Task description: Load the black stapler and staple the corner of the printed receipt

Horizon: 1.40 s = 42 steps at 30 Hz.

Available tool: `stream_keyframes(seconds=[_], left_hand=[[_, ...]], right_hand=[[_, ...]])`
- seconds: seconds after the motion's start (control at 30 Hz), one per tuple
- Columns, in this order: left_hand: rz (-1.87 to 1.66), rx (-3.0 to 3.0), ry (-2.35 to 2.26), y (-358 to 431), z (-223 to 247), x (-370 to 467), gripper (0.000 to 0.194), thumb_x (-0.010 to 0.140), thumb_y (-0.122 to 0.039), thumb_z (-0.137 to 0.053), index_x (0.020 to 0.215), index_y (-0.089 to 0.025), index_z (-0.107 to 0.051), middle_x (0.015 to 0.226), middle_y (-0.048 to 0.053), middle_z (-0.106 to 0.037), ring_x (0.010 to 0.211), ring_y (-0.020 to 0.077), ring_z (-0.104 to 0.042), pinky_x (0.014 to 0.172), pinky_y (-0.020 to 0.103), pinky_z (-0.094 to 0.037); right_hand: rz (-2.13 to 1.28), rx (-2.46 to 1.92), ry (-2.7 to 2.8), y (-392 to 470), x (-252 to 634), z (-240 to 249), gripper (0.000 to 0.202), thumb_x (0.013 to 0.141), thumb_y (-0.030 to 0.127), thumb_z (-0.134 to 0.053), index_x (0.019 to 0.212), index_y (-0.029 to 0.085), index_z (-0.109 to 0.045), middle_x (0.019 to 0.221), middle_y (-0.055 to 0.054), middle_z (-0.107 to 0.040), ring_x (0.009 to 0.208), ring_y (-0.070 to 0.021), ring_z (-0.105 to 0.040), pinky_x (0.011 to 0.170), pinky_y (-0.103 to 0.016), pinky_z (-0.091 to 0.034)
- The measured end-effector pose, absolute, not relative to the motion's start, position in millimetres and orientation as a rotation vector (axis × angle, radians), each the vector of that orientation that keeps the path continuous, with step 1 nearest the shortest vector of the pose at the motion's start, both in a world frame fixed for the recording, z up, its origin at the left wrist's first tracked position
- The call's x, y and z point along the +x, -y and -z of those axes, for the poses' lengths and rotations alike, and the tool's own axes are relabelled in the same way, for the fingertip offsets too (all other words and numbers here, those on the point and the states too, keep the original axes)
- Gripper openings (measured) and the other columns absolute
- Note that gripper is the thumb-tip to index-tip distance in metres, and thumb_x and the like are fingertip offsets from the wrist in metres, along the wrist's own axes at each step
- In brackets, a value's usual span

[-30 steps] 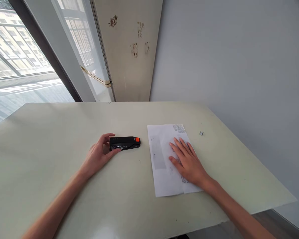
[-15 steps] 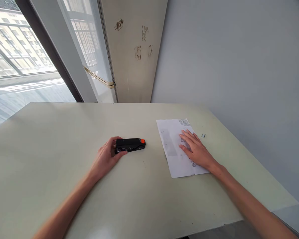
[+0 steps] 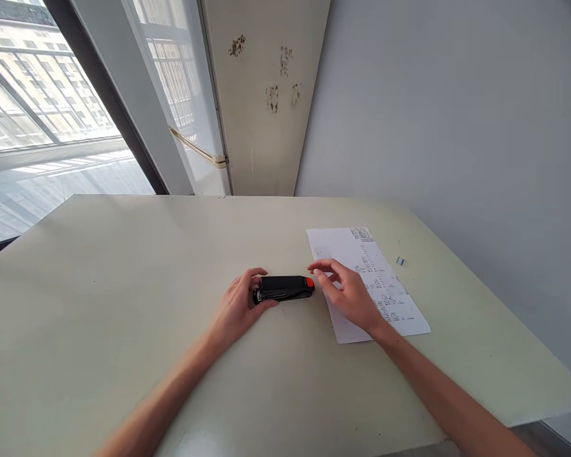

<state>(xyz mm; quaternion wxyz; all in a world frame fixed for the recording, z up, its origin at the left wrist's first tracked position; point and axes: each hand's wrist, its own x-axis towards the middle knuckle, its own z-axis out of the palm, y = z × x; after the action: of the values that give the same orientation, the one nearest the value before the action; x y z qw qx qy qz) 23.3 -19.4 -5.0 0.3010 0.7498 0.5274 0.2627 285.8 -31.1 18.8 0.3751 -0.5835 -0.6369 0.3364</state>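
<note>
A black stapler (image 3: 285, 287) with an orange-red tip lies on the table, pointing right. My left hand (image 3: 242, 297) grips its rear end between thumb and fingers. Close to the orange-red tip, my right hand (image 3: 347, 292) hovers with curved fingers, thumb and forefinger a little apart and nothing visible between them. Under and behind that hand lies a white printed sheet of paper (image 3: 333, 244), its lower part partly covered by my hand and wrist.
A small strip of what looks like staples (image 3: 400, 261) lies right of the paper. The pale table (image 3: 147, 285) reaches back to a fridge (image 3: 261, 146) with a worn side. A grey wall (image 3: 433, 114) borders it on the right, with a window (image 3: 38, 95) at the far left.
My left hand has shifted right with the stapler, nearer the paper. My right hand has lifted off the paper and moved left to the stapler's tip. The view has turned slightly.
</note>
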Motion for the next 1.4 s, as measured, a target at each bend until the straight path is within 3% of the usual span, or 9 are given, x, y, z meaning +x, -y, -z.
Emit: stream_keyframes(seconds=[0.17,0.43,0.8,1.03,1.23,1.3,1.4], left_hand=[[-0.694,1.973,-1.373,21,7,20,0.05,0.093,-0.045,-0.068,0.135,-0.031,-0.045,0.121,0.004,-0.075,0.112,0.0263,-0.069,0.098,0.044,-0.052],[-0.766,2.005,-1.395,22,6,16,0.037,0.098,-0.047,-0.064,0.129,-0.032,-0.05,0.113,0.0,-0.076,0.101,0.022,-0.071,0.088,0.037,-0.053],[-0.859,2.189,-1.395,21,-2,-2,0.029,0.102,-0.045,-0.061,0.126,-0.032,-0.052,0.106,-0.004,-0.08,0.109,0.0218,-0.071,0.096,0.035,-0.05],[-0.84,2.195,-1.375,21,-2,-1,0.034,0.1,-0.046,-0.064,0.129,-0.032,-0.053,0.115,-0.002,-0.078,0.111,0.0233,-0.071,0.094,0.036,-0.051],[-0.85,2.148,-1.365,22,6,3,0.032,0.1,-0.044,-0.065,0.128,-0.032,-0.055,0.114,-0.001,-0.079,0.112,0.0241,-0.07,0.097,0.038,-0.05],[-0.822,2.105,-1.341,20,3,-1,0.036,0.097,-0.047,-0.068,0.128,-0.032,-0.057,0.113,0.0,-0.079,0.11,0.0248,-0.07,0.097,0.038,-0.05],[-0.712,2.009,-1.295,14,-8,-13,0.057,0.086,-0.051,-0.079,0.135,-0.033,-0.057,0.12,0.002,-0.076,0.107,0.0259,-0.071,0.094,0.038,-0.053]], right_hand=[[-1.003,-1.391,1.525,28,264,-12,0.038,0.1,0.058,-0.053,0.107,0.024,-0.07,0.116,-0.009,-0.076,0.093,-0.0235,-0.071,0.057,-0.03,-0.057],[-1.05,-1.394,1.461,32,263,1,0.046,0.102,0.065,-0.045,0.11,0.024,-0.066,0.121,-0.009,-0.075,0.057,-0.0146,-0.062,0.061,-0.034,-0.058],[-1.097,-1.405,1.438,33,263,-1,0.045,0.101,0.064,-0.047,0.112,0.025,-0.066,0.12,-0.009,-0.074,0.059,-0.0156,-0.064,0.063,-0.035,-0.058],[-1.116,-1.403,1.443,35,262,1,0.042,0.104,0.06,-0.046,0.116,0.026,-0.066,0.123,-0.007,-0.072,0.059,-0.015,-0.064,0.065,-0.034,-0.057],[-1.113,-1.463,1.408,37,258,0,0.045,0.103,0.063,-0.044,0.114,0.026,-0.069,0.107,-0.005,-0.072,0.055,-0.0163,-0.067,0.067,-0.036,-0.057],[-1.089,-1.488,1.392,38,258,-1,0.045,0.102,0.064,-0.047,0.111,0.026,-0.07,0.109,-0.006,-0.073,0.052,-0.0151,-0.065,0.064,-0.036,-0.057],[-1.064,-1.495,1.376,39,258,-1,0.045,0.1,0.065,-0.051,0.109,0.026,-0.07,0.114,-0.007,-0.073,0.052,-0.0147,-0.066,0.061,-0.035,-0.057]])
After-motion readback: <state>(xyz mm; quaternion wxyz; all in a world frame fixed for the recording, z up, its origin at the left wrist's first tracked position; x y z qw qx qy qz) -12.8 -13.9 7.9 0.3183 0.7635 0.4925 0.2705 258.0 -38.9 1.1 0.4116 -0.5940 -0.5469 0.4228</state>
